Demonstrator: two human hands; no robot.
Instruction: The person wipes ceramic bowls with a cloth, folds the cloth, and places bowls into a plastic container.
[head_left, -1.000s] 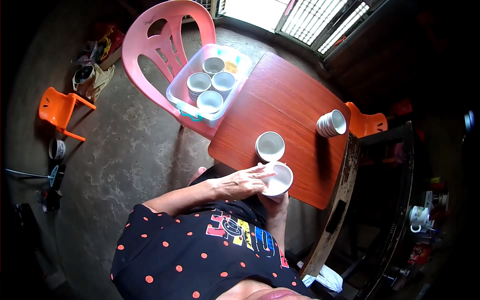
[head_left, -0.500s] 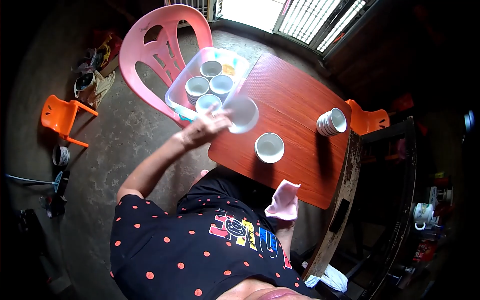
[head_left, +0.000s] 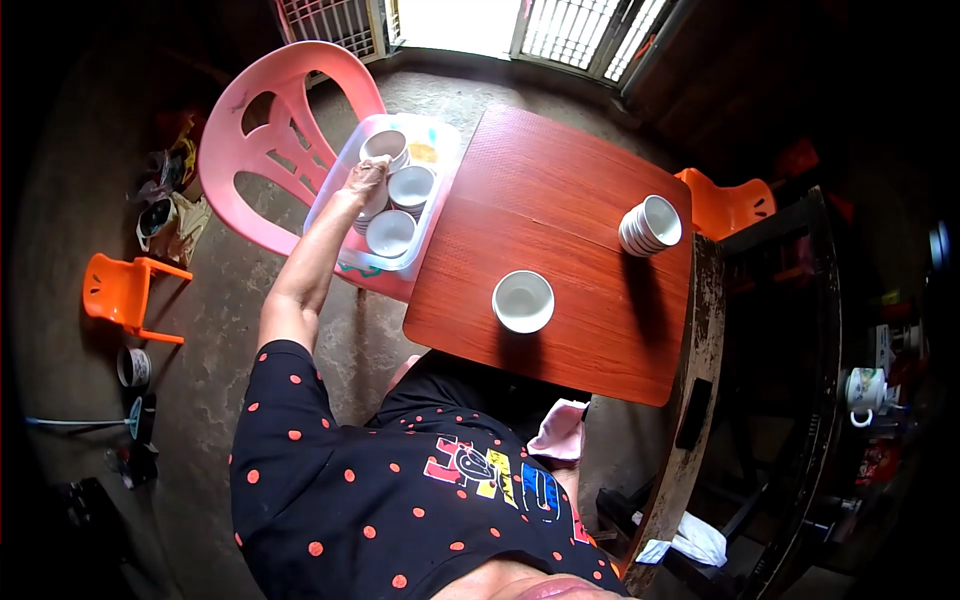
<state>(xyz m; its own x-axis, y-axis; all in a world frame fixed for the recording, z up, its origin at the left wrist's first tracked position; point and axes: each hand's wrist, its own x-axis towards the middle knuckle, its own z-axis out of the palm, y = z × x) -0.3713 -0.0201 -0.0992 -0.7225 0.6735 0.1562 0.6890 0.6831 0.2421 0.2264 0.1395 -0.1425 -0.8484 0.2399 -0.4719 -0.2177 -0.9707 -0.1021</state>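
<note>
My left hand (head_left: pixel 369 175) is inside a clear plastic bin (head_left: pixel 340 190), its fingers closed on the near rim of a white bowl (head_left: pixel 384 146) at the far end. More stacked white bowls (head_left: pixel 391 234) stand in the bin, one stack partly hidden under my wrist. On the red-brown table, a white bowl (head_left: pixel 523 302) sits near the front edge. A tilted stack of white bowls (head_left: pixel 650 226) is at the table's right side. Low by my lap, a pink cloth (head_left: pixel 560 431) covers most of my right hand (head_left: pixel 565 464), which grips it.
The bin rests on a pink plastic chair (head_left: pixel 225 150) beside the table (head_left: pixel 560 220). An orange chair (head_left: pixel 735 205) is behind the right edge, near a dark wooden bench frame (head_left: pixel 825 330). An orange stool (head_left: pixel 115 285) and bags (head_left: pixel 175 225) lie left on the floor.
My left hand has carried a bowl from beside the table edge into the far end of the bin. The cloth in my right hand has dropped slightly. The view has shifted.
</note>
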